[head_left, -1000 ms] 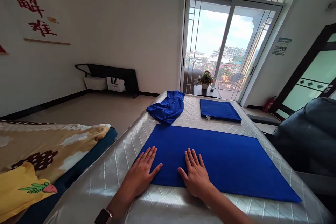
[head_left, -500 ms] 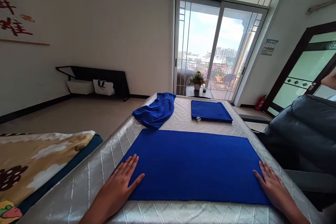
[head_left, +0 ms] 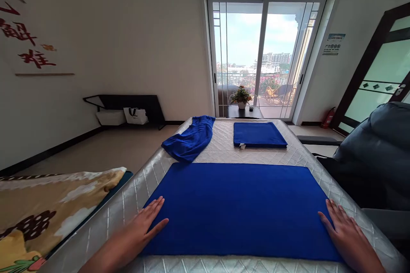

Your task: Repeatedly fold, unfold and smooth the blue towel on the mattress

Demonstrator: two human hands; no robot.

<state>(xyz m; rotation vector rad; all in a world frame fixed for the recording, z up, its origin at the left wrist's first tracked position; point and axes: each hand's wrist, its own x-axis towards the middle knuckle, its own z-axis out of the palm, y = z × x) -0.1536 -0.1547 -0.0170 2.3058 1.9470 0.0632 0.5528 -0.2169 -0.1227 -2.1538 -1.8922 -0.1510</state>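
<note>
Both open hands (head_left: 139, 230) (head_left: 347, 232) lie at opposite ends of the blue cloth (head_left: 240, 209) spread on the mattress (head_left: 153, 179), seemingly to keep it flat, though fingertip pressure is unclear.

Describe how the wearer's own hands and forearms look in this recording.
The left hand and right hand are bare, with slender fingers. No gloves or rings show, and no sleeves reach the visible parts of the forearms.
</note>
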